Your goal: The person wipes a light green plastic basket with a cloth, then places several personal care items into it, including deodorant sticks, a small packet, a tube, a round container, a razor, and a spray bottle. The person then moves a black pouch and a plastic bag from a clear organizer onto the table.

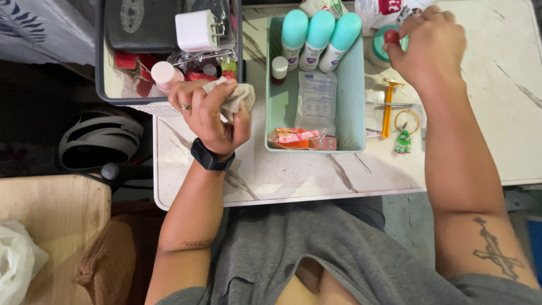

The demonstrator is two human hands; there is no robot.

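1. Left hand [210,116], left of centre: closed around a crumpled beige cloth [236,97], held at the lower rim of the dark grey bin [99,68].
2. Right hand [430,40], upper right: fingers pinched narrow on a small round red item [391,36], lifted just over a teal-lidded jar [379,52] on the marble tabletop [282,181].
3. Already sorted, judging by the layout: three teal roll-on bottles [319,33] lined up at the top of the mint tray [355,107], with a small red-capped vial [279,69], a flat white sachet [316,96] and orange wrapped packets [294,137] lower in the same tray.
4. Dark grey bin packed too: white charger plug [195,29], pink-capped bottle [164,73], red bits underneath.
5. Left loose right of the tray: yellow razor [387,110], gold ring-shaped band [406,120], small green packet [402,142].
6. Probably past halfway, with the loose pieces and the red item yet to be placed.
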